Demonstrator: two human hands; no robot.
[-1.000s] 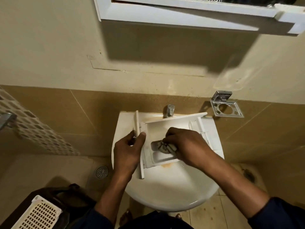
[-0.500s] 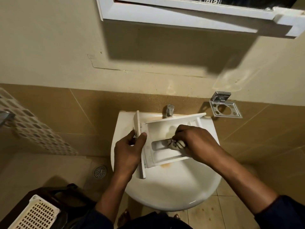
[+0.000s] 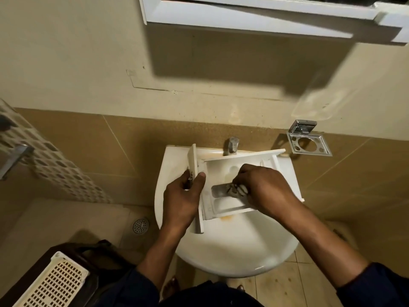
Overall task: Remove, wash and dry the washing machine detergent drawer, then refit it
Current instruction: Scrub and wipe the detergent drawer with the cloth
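**Holding the drawer over the sink, cloth pressed inside**

The white detergent drawer (image 3: 221,171) lies across the far half of the sink (image 3: 232,251), open side up, its front panel standing on edge at the left. The left hand (image 3: 181,202) grips that panel, thumb on the inner face and fingers curled behind it. The right hand (image 3: 265,189) is bunched around a small light cloth (image 3: 238,189) with dark markings and pushes it into a recessed compartment near the drawer's middle. A metal tap (image 3: 232,146) stands just beyond the drawer at the sink's far edge. To the right, on the tiled wall, hangs a chrome holder (image 3: 309,145). Low on the left are a floor drain (image 3: 140,226) and, nearer, a cream slotted basket (image 3: 53,282).
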